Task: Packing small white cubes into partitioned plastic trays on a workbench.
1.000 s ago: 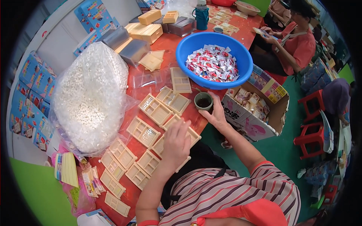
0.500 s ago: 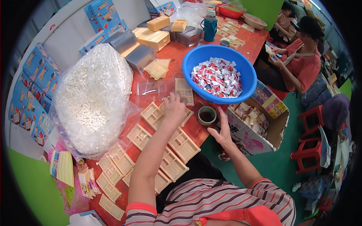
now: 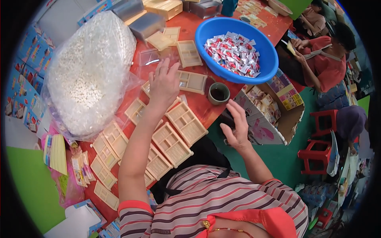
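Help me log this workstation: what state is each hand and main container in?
Cream trays: lying face up
Cup: upright, dark liquid inside
Left hand: over trays, grip unclear
Right hand: open, beside cup, holding nothing
Blue basin: open, piled with small packets
Cardboard box: open, wrapped packs inside
Clear bag: bulging with small white pieces

Head-worn fisheye, looking down at hands [image 3: 164, 83], table [image 3: 204, 110].

Trays [image 3: 186, 123] before and right of bag [image 3: 89, 85]; packets [image 3: 232, 53] in basin [image 3: 268, 55]; cup [image 3: 219, 94] before basin.
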A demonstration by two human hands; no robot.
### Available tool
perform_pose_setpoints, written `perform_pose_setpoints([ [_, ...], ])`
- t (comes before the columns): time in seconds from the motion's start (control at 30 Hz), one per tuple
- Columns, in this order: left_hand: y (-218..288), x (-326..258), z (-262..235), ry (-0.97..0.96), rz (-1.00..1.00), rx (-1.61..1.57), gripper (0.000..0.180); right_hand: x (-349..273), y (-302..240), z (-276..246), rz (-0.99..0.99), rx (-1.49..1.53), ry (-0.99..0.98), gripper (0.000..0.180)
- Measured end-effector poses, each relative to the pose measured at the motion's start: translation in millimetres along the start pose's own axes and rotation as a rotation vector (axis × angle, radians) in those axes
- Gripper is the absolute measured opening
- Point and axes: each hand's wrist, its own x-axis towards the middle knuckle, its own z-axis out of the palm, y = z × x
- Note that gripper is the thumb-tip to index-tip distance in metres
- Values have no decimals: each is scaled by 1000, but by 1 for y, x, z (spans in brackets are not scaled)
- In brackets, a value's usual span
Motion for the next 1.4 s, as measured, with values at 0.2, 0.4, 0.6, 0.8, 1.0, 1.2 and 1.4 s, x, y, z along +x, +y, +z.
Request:
perform_pose_setpoints([
  [0.2, 29, -130, -59, -202, -111, -42, 53, -4, -24, 40, -234, -81, -218, 58],
  [0.4, 83, -211, -81, -386, -223, -41, 72, 0, -29, 68, -265, -87, -371, 53],
  [0.6, 73, -222, -56, -387, -231, 91, 77, 4, -32, 75, -289, -73, -380, 49],
  [0.8, 63, -218, -57, -312, -249, 69, 73, 11, -35, 77, -305, -94, -394, 50],
  [1.0, 69, -230, -94, -236, -338, 6, 76, 29, -61, 96, -413, -43, -400, 48],
  [1.2, 62, -271, -126, -145, -518, 121, 71, 43, -100, 133, -558, 13, -533, 43],
  [1.4, 30, -273, -134, -156, -601, 199, 66, 62, -109, 184, -631, -167, -465, 28],
])
